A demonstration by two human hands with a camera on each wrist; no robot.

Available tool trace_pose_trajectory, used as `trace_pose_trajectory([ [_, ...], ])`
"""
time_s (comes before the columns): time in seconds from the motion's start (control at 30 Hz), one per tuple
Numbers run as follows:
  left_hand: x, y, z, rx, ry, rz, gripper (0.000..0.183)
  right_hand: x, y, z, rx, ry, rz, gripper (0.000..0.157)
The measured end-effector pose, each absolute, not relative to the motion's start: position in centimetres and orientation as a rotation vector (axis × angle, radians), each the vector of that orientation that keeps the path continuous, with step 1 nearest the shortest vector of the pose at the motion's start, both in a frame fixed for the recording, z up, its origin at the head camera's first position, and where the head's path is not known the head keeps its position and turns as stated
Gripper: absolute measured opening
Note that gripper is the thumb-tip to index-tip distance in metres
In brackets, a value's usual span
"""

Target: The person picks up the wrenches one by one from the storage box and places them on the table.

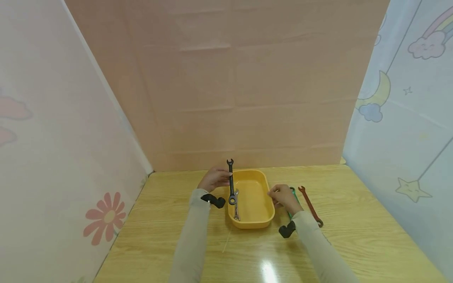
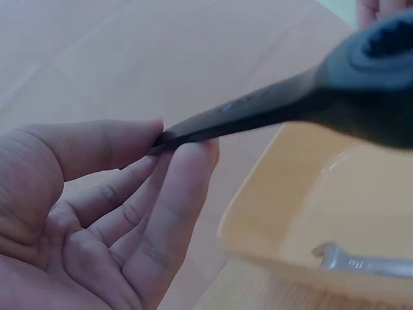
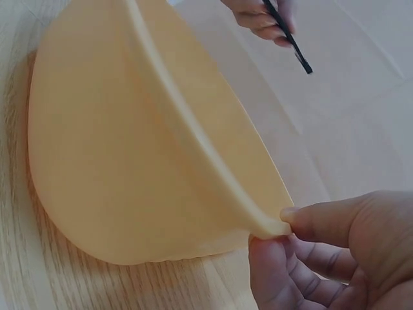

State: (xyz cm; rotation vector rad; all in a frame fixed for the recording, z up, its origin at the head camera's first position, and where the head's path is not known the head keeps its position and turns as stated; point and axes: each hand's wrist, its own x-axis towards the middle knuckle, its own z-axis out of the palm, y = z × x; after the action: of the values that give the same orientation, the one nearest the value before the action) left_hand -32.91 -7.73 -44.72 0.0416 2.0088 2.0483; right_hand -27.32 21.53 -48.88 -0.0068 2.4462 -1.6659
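Between thumb and fingertips my left hand (image 1: 216,178) pinches a black combination wrench (image 1: 231,182), held up over the left side of a yellow tray (image 1: 253,225). In the left wrist view the wrench's ring end looms large, and the thumb and fingers meet on its shank. My right hand (image 1: 284,196) pinches the tray's right rim, clearly seen in the right wrist view with the thumb above and a finger below. A silver wrench (image 1: 236,208) lies in the tray along its left wall.
To the right of the tray, a green wrench (image 1: 293,192) lies partly hidden behind my right hand and forearm. Beside it is a red wrench (image 1: 309,205). The wooden table (image 1: 159,220) meets a tan backdrop at its far edge, with patterned panels on both sides.
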Motion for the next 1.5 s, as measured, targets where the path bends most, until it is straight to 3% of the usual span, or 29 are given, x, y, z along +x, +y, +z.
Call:
trace_pose_trajectory([
  [0.33, -32.5, -10.9, -46.2, -0.018, 1.998, 2.061, 0.035, -27.4, 21.7, -49.0, 0.008, 2.45, -1.673, 0.022],
  [0.53, -32.3, -12.0, -47.6, -0.042, 1.979, 2.07, 0.033, -27.5, 21.6, -49.0, -0.014, 2.438, -1.676, 0.023],
  [0.77, -31.9, -12.5, -49.4, -0.029, 1.987, 2.035, 0.024, -27.5, 21.7, -49.0, -0.021, 2.456, -1.673, 0.022],
  [1.5, -30.3, -12.7, -51.9, -0.101, 1.926, 2.021, 0.037, -27.3, 21.7, -49.0, -0.015, 2.457, -1.686, 0.022],
])
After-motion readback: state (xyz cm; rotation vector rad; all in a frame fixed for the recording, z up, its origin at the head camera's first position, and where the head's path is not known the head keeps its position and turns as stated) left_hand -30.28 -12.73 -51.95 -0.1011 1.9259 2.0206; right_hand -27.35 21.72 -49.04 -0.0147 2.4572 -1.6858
